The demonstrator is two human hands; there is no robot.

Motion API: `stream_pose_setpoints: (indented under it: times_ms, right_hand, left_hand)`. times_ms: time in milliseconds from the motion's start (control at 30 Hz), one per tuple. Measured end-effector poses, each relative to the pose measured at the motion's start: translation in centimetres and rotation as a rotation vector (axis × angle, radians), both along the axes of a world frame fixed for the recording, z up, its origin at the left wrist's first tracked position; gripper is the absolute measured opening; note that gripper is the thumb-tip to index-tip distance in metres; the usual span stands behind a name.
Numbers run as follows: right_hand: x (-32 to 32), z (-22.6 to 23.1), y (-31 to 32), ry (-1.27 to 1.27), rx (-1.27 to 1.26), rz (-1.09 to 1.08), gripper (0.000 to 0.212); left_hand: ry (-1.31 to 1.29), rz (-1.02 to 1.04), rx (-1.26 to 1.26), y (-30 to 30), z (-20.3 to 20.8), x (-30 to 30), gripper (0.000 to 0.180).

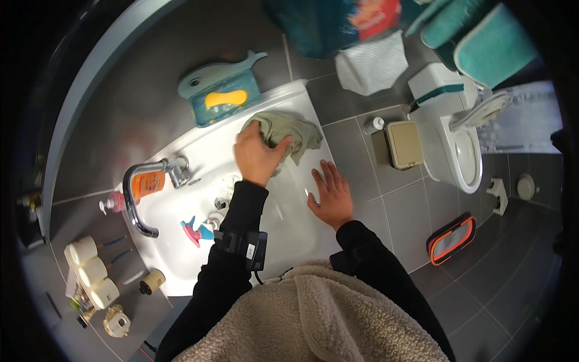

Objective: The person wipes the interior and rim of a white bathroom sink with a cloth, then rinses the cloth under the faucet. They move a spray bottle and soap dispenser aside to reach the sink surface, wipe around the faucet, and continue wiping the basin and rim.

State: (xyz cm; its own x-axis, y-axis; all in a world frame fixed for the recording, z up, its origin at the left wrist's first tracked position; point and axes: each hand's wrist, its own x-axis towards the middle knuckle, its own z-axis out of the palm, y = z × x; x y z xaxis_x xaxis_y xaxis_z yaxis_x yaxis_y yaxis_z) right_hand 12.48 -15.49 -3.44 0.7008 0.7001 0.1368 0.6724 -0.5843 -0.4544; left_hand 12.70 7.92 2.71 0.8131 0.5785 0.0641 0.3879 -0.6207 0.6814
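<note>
My left hand (258, 154) grips a crumpled grey-green cloth (303, 134) at the far right corner of the white sink (301, 235). Its thumb and fingers press into the fabric, and some fingertips are hidden. With fingers spread and nothing in it, my right hand (333, 196) hovers over or rests on the sink's right edge; I cannot tell whether it touches. Under my left forearm, a spray bottle with a pink and blue trigger head (194, 231) lies in the basin, partly covered.
A chrome faucet (129, 199) arches over the sink's left side, beside an orange bottle (148, 184) and a pink pump bottle (113, 203). Behind stands a whale-shaped holder (214, 73) with a yellow item. Rightward are a beige bin (404, 145) and a toilet (464, 160).
</note>
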Motion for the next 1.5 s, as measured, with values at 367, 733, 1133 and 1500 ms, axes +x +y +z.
stream_pose_setpoints:
  times_ms: [367, 733, 1133, 1500]
  right_hand:
    - [-0.1, 0.1, -0.2, 0.027, -0.010, -0.017, 0.056]
    - [0.0, 0.3, -0.2, 0.018, -0.035, -0.006, 0.055]
    - [0.0, 0.5, 0.0, 0.012, -0.035, -0.017, 0.055]
    - [0.0, 0.2, -0.2, -0.009, -0.021, -0.009, 0.053]
  left_hand:
    - [0.217, -0.037, 0.414, -6.0, -5.1, 6.2, 0.080]
    - [0.052, -0.695, 0.383, -2.4, -3.8, -2.3, 0.060]
    - [0.118, -0.429, 0.444, -3.5, -3.6, 7.0, 0.054]
    - [0.164, -0.486, -0.226, -2.9, 1.6, -1.2, 0.054]
